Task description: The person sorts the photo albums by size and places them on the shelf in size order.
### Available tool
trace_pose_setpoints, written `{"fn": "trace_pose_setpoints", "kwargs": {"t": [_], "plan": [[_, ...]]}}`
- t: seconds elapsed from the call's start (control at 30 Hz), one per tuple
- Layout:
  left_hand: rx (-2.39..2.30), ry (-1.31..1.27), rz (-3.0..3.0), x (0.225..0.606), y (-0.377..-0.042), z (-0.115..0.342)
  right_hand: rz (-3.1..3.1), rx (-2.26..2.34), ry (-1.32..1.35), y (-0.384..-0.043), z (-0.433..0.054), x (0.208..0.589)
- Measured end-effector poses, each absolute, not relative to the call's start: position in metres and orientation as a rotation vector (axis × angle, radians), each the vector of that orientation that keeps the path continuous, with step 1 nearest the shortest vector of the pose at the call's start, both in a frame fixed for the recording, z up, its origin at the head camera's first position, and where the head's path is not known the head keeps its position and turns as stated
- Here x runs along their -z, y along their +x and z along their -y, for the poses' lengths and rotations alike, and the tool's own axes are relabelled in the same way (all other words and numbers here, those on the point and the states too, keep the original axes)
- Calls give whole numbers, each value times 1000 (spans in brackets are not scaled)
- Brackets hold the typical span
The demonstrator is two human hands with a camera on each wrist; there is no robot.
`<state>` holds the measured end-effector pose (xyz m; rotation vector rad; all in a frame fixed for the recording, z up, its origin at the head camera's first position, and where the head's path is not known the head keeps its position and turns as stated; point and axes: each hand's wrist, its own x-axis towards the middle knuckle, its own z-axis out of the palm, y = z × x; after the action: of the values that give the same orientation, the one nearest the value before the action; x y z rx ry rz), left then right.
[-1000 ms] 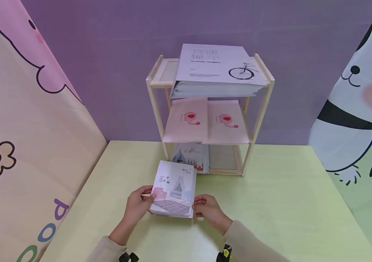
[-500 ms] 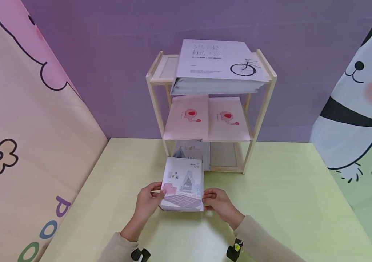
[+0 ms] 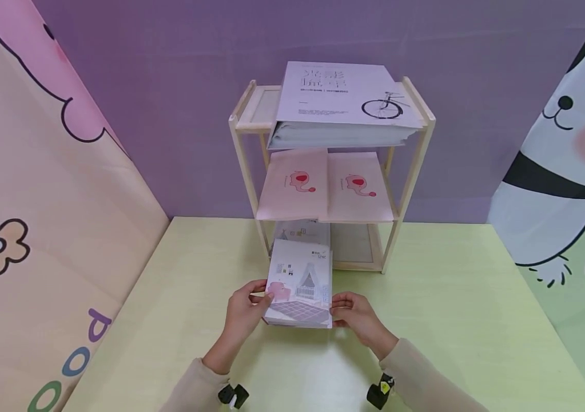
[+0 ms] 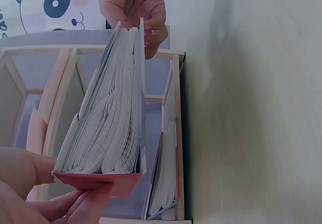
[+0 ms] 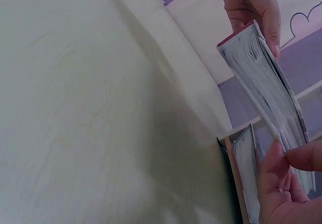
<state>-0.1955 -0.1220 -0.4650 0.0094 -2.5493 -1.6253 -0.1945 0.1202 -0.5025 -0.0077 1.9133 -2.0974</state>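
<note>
A thick book [image 3: 302, 280] with a pale cover, printed with a tent and a purple grid floor, is held by both my hands in front of the rack's lowest shelf. My left hand [image 3: 245, 309] grips its left, red-spine side, thumb on the cover and fingers beneath. On the opposite side my right hand [image 3: 361, 320] pinches the cover edges. The left wrist view shows the book's pages [image 4: 108, 118] end-on, raised above the table. Partly hidden behind it, another book [image 3: 305, 229] lies on the lowest shelf's left half.
A small wooden rack [image 3: 409, 171] stands on the pale table [image 3: 467, 320] against a purple wall. On top lies a large white book [image 3: 338, 97] with a bicycle drawing. Two pink elephant-print booklets [image 3: 292, 194] rest side by side on the middle shelf. Printed panels flank the table.
Both hands have carried the book to the right and toward the rack. It has turned straighter and now covers more of the book on the lowest shelf.
</note>
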Motion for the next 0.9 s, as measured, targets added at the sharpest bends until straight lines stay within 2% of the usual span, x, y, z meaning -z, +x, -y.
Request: {"fn": "trace_pose_setpoints", "kwargs": {"t": [0.57, 0.9], "plan": [[1717, -86, 2452, 469, -234, 87, -2069, 2153, 189, -219, -142, 495], [1638, -154, 2419, 469, -260, 67, -2143, 2110, 139, -243, -158, 490]]}}
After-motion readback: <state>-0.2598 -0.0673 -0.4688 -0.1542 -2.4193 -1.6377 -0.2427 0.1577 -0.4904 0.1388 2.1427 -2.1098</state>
